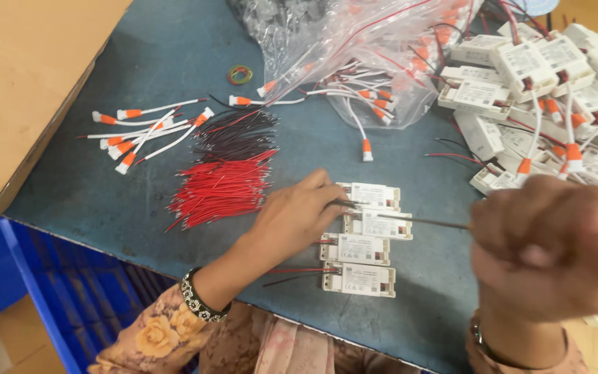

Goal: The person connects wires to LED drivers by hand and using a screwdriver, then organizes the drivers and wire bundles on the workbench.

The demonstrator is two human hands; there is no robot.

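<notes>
The head camera looks down at a blue-grey table [174, 55].

In the middle of the frame the left hand [295, 218] reaches in from the bottom. Its fingers are pressed together at the tips, pinching a thin dark wire [344, 203]. The wire end sits on a small white box [370, 196]. This box is the top one in a row of four white boxes lying one under another, just right of the middle. The second box [380, 224] touches the first. The third box [356, 248] and the fourth box [359, 279] lie below them. Thin red and black wires stick out of the left side of the lower two.

At the lower right the right hand [551, 253] is big and blurry, close to the camera. It is curled into a fist around a thin metal tool [423, 221]. The tool points left, and its tip reaches over the second box, near the left hand's fingers.

Just left of the left hand lies a bunch of red wires [219, 190]. Above it lies a bunch of black wires [237, 131]. Further left are white cables with orange ends [147, 128].

At the top middle is a clear plastic bag [354, 48] full of more cables. At the upper right is a pile of white boxes [541, 76] with wires. A blue crate [70, 298] sits at the lower left, below the table edge.
</notes>
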